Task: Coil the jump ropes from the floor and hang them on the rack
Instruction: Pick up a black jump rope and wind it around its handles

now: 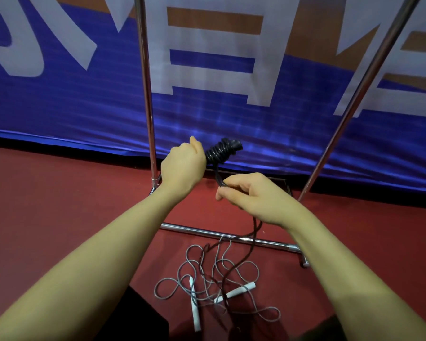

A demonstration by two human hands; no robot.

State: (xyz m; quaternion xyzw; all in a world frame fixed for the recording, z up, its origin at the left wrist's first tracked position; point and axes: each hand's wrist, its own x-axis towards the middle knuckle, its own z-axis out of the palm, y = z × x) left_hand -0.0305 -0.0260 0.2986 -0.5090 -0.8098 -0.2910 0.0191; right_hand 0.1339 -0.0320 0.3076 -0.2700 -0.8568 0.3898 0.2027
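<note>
Two ropes are showing: we are gripping the black jump rope (223, 150) with our left hand (182, 166), fingers curled round its wound bundle, while our right hand (251, 195) is pinching the loose strand below it. Its tail is trailing down to the red floor (59, 193), crossing the grey jump rope (207, 274) lying tangled beside the rack (145, 82) base, in front of a blue banner (71, 107).

Left hand (182, 166) holds coiled jump rope (221, 151) up before the banner (231, 114), between the rack (145, 82) uprights. Right hand (253, 195), right of and below it, pinches the trailing cord. Second jump rope (219, 279) lies loose on the floor (59, 193), before the rack's base bar.
</note>
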